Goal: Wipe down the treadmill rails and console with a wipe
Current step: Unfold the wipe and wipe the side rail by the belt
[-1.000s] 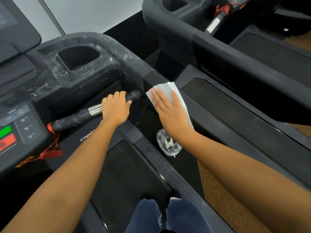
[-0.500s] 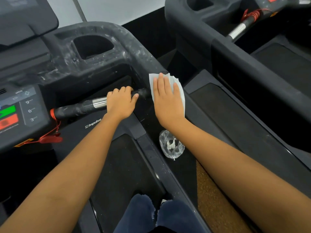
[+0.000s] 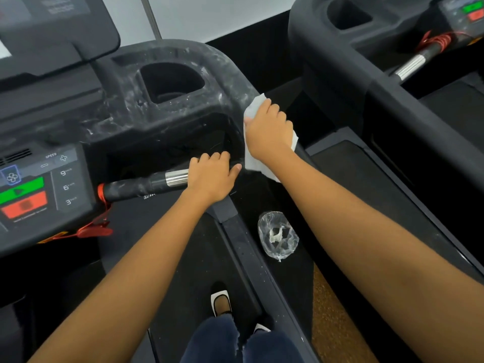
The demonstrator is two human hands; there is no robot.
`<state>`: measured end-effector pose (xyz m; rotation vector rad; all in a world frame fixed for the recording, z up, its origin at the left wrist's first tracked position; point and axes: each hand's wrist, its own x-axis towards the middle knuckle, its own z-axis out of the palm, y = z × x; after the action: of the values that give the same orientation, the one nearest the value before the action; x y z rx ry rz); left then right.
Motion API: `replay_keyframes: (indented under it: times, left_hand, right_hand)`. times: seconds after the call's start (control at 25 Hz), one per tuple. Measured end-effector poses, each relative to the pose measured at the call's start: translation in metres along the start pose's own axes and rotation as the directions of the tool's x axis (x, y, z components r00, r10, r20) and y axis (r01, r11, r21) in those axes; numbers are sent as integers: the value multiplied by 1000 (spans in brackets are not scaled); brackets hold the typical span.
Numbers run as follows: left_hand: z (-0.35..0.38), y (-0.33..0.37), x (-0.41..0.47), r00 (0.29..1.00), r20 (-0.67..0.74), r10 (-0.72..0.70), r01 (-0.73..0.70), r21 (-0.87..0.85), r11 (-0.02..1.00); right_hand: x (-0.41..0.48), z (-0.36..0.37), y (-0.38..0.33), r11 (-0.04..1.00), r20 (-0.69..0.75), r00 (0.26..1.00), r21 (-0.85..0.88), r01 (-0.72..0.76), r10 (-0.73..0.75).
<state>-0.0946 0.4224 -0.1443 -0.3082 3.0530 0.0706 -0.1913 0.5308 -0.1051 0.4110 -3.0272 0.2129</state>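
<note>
White wipe [image 3: 254, 107] is pinned under the right hand [image 3: 269, 132]. The fingers are curled down over it and press it onto the rail [image 3: 230, 74], at the bend where the rail rises toward the cup holder [image 3: 170, 82]. Cloth is seen above the knuckles and below the wrist; the palm side is hidden. The left hand [image 3: 213, 176] is wrapped round the handlebar [image 3: 136, 188], fingers over the top, just beside its chrome band. Both forearms are stretched forward, the right wrist angled inward.

Step judged: rail wiping, at the rail's upper end. Pale streaks are noted on the curved rail and cup-holder housing, so much work is judged to remain. The console [image 3: 39, 184] is judged not yet reached. The next move calls for the wipe to be drawn up over the curve under firm, even pressure. A crumpled clear wrapper [image 3: 277, 235] is noted on the side deck, below the right forearm.
</note>
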Motion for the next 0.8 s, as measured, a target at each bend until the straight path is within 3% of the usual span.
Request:
replay_keyframes:
  times: [0.16, 0.44, 0.68, 0.8]
  left_hand:
    - [-2, 2, -5, 999, -46, -12, 14, 28, 1000]
    - [1, 2, -7, 999, -44, 12, -10, 45, 999]
    - [1, 4, -9, 995, -100, 6, -3, 30, 1000]
    - [1, 4, -11, 994, -110, 9, -7, 19, 1000]
  right_hand:
    - [-38, 7, 16, 980, -28, 1000, -201, -12, 7]
    - [40, 7, -31, 994, 39, 999, -107, -11, 15]
    - [-29, 6, 13, 985, -54, 998, -169, -36, 27]
    - [-17, 4, 5, 981, -36, 998, -185, -63, 57]
